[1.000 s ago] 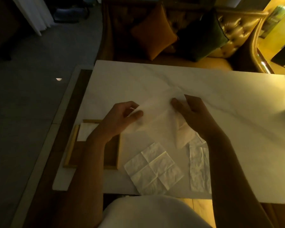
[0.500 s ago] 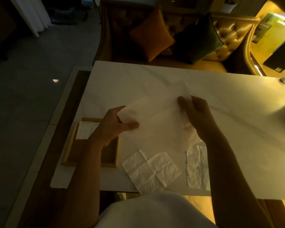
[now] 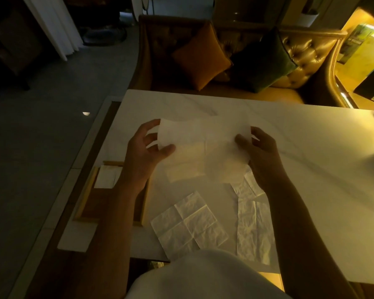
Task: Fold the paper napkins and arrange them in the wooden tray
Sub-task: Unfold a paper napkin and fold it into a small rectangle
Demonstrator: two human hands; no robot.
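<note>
Head: dim room, white marble table.

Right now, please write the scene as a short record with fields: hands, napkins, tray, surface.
left hand: pinches left edge of the held napkin
right hand: pinches its right edge
held napkin: spread open above the table
loose napkins: unfolded napkin and creased napkin lie flat on the table
wooden tray: at left, holds one folded napkin

Dim overall, glowing warm yellow from the upper right of the frame. Sinking into near-black along the left side. Casting soft shadows across the table. Bending straight lines at the edges; blurring slightly.
</note>
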